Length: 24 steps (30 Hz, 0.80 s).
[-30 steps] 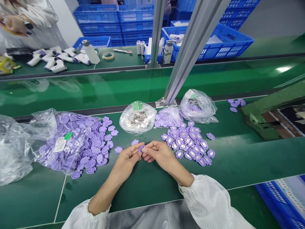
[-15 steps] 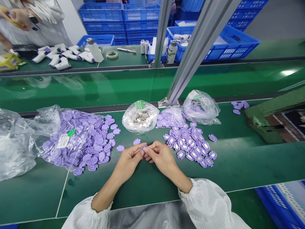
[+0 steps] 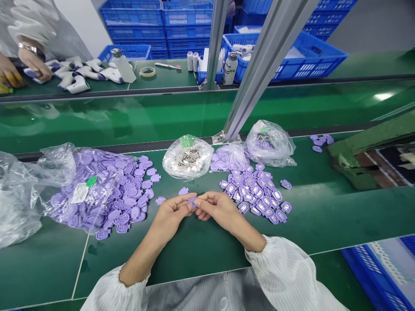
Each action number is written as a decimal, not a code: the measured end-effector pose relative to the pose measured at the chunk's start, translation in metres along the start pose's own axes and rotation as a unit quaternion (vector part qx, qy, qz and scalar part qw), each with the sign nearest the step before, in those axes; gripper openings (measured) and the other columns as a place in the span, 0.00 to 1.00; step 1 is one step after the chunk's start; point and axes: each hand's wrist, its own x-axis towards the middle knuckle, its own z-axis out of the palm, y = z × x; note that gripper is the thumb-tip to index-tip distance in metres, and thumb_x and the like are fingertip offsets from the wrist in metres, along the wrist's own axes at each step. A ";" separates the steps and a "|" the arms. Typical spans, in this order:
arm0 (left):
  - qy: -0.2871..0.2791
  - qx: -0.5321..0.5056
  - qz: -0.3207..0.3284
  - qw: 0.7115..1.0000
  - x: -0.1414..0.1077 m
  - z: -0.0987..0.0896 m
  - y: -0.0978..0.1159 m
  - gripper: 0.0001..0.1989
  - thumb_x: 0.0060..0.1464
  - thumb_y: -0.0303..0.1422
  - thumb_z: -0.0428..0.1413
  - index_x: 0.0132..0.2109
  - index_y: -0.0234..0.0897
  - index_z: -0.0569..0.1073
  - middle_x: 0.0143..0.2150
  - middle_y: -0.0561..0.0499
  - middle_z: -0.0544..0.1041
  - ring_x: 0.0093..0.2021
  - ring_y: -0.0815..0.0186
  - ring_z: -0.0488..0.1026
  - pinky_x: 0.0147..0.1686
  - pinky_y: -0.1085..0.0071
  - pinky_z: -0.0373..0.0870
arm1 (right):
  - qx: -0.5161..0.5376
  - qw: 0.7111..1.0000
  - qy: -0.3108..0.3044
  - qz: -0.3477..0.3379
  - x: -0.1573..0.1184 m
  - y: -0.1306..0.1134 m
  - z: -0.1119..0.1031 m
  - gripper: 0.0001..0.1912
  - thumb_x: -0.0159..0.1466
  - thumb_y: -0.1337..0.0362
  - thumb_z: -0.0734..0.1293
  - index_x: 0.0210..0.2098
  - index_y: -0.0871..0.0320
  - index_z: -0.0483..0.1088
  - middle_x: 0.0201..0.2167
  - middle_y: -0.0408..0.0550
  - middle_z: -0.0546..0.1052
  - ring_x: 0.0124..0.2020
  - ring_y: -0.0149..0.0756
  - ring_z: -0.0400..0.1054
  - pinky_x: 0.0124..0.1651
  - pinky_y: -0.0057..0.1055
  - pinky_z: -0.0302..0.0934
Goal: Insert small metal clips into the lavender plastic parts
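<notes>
A small purple cap (image 3: 193, 202), long axis running roughly across the view, sits clamped between the left grip (image 3: 171, 216) and right grip (image 3: 218, 209), both pinched together on it above the middle of the green surface (image 3: 207, 246).

Bright, even overhead light is flooding the workbench, and a white glare is sitting on the glossy green panel (image 3: 383, 96). A clear plastic bag (image 3: 171, 164) is catching small highlights, while only faint shadows are forming beneath the left hand (image 3: 171, 216) and right hand (image 3: 217, 208). The wide lens is slanting the metal post (image 3: 259, 73) and stretching the frame's edges.
</notes>
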 end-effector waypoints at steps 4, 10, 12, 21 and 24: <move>-0.002 0.006 0.000 1.000 0.000 0.001 0.002 0.20 0.52 0.38 0.60 0.51 0.35 0.77 0.36 0.49 0.81 0.37 0.68 0.75 0.43 0.72 0.70 | -0.002 1.000 0.010 -0.012 -0.002 0.001 0.001 0.19 0.56 0.52 0.69 0.33 0.64 0.72 0.25 0.46 0.76 0.24 0.26 0.70 0.31 0.23 0.66; 0.005 0.025 0.033 0.999 0.001 0.009 -0.003 0.21 0.53 0.40 0.58 0.52 0.33 0.75 0.39 0.46 0.81 0.39 0.64 0.76 0.43 0.69 0.71 | -0.038 0.997 0.057 -0.036 -0.005 0.006 0.009 0.17 0.58 0.53 0.67 0.36 0.62 0.71 0.26 0.46 0.75 0.26 0.27 0.69 0.30 0.23 0.65; -0.008 0.044 0.049 0.998 -0.003 0.009 -0.003 0.23 0.55 0.41 0.56 0.55 0.35 0.73 0.40 0.47 0.81 0.41 0.63 0.77 0.42 0.69 0.72 | -0.051 0.997 0.048 -0.024 -0.007 0.005 0.007 0.18 0.57 0.51 0.67 0.36 0.61 0.71 0.25 0.45 0.74 0.25 0.27 0.68 0.28 0.23 0.64; 0.262 0.538 0.154 0.786 -0.016 -0.062 0.040 0.19 0.62 0.43 0.48 0.52 0.42 0.77 0.46 0.46 0.80 0.42 0.57 0.77 0.40 0.66 0.68 | -0.406 0.895 0.179 -0.041 -0.032 -0.035 -0.076 0.10 0.58 0.55 0.67 0.33 0.56 0.72 0.24 0.44 0.73 0.22 0.29 0.63 0.24 0.25 0.52; 0.289 0.669 0.070 0.681 -0.004 -0.073 0.048 0.19 0.61 0.45 0.49 0.49 0.40 0.77 0.43 0.43 0.81 0.40 0.51 0.78 0.32 0.66 0.65 | -0.472 0.851 0.206 -0.104 -0.020 -0.053 -0.065 0.09 0.61 0.60 0.65 0.39 0.53 0.73 0.29 0.44 0.75 0.26 0.30 0.67 0.28 0.25 0.53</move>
